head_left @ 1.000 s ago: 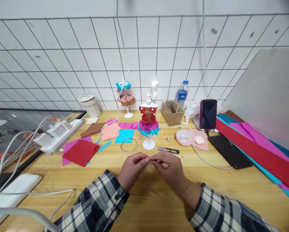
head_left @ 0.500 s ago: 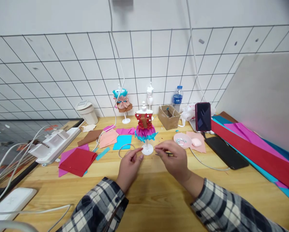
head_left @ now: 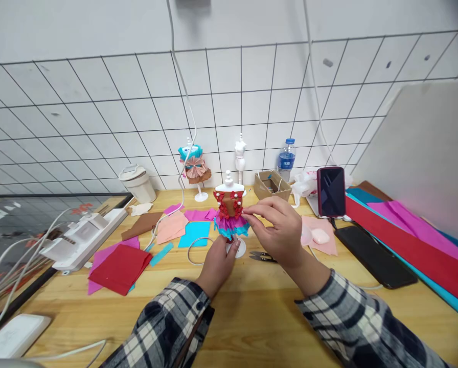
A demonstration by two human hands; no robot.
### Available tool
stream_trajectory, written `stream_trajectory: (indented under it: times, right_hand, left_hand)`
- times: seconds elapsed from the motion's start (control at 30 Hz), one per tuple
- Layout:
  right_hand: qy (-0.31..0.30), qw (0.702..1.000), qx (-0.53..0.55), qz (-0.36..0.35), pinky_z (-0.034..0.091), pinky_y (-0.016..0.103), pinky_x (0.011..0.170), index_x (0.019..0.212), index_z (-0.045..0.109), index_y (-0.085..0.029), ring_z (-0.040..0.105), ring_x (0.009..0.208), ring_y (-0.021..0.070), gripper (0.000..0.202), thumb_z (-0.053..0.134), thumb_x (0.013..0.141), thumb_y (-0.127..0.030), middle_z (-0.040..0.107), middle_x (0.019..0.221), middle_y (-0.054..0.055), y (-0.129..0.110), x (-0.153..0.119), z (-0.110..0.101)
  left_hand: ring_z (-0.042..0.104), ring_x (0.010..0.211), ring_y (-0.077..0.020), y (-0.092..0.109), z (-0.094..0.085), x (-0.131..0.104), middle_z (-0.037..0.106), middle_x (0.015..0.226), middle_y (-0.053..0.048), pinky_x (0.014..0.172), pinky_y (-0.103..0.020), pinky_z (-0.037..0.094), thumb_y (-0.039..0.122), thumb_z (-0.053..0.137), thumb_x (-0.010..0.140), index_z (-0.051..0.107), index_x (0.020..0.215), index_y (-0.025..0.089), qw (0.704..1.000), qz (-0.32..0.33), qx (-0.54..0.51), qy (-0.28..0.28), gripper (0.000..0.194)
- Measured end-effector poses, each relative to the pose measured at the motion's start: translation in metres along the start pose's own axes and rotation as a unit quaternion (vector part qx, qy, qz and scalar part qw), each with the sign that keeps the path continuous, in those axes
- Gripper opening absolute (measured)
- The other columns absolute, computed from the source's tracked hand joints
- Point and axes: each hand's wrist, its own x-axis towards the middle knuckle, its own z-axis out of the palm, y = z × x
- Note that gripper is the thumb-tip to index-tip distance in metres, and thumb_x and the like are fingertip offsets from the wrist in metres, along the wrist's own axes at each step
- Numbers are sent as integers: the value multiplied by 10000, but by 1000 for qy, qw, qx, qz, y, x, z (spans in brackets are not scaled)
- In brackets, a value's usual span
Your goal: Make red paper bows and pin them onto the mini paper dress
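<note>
A small white mannequin point(head_left: 228, 179) wears a dress point(head_left: 229, 205) with a brown front panel, red ruffles, white pearl beads and a purple and blue skirt. Under the skirt, my left hand point(head_left: 218, 261) has thumb and fingers closed around the mannequin's stand post. My right hand point(head_left: 278, 229) is closed in a pinch, its fingertips touching the dress's right edge at the waist. What lies between those fingertips is too small to make out. Thread snips point(head_left: 262, 256) rest on the table just below my right hand. A metal ring point(head_left: 190, 255) lies left of the stand.
Coloured paper pieces, among them a red stack point(head_left: 119, 269), lie left. Behind stand a dressed mannequin point(head_left: 196, 168), a bare mannequin point(head_left: 240, 153), a cardboard box point(head_left: 272, 186) and a water bottle point(head_left: 286, 158). A phone point(head_left: 331, 191) and long paper strips point(head_left: 405, 230) are on the right.
My left hand has moved from beside the base up to the stand post and closed on it. My right hand has risen from the table to the dress, uncovering the snips.
</note>
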Motion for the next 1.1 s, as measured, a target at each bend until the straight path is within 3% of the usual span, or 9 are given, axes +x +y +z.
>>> stream_trajectory:
  times: [0.23,0.83,1.1]
  right_hand:
    - [-9,1000,-5,5,487,268,668,825,707,-215,599,713,129,58,666,785,-210,653,765,20,0,-4,2]
    - [23,1000,-4,-7,502,265,639,851,706,-239,603,683,134,96,659,777,-201,655,759,22,0,-12,2]
    - [8,1000,-11,-10,490,257,629,854,710,-221,604,684,125,107,661,774,-170,657,762,21,2,-14,4]
  left_hand:
    - [574,741,-183,0,-1,-1,634,808,-59,653,-274,390,409,410,900,589,852,176,999,-13,46,-18,299]
    - [597,754,-190,5,-8,-4,674,822,-61,643,-259,399,410,435,884,654,889,199,999,-10,31,-27,305]
    - [596,729,-182,3,-8,-4,675,807,-56,628,-253,390,424,427,891,657,853,190,999,-6,33,-37,330]
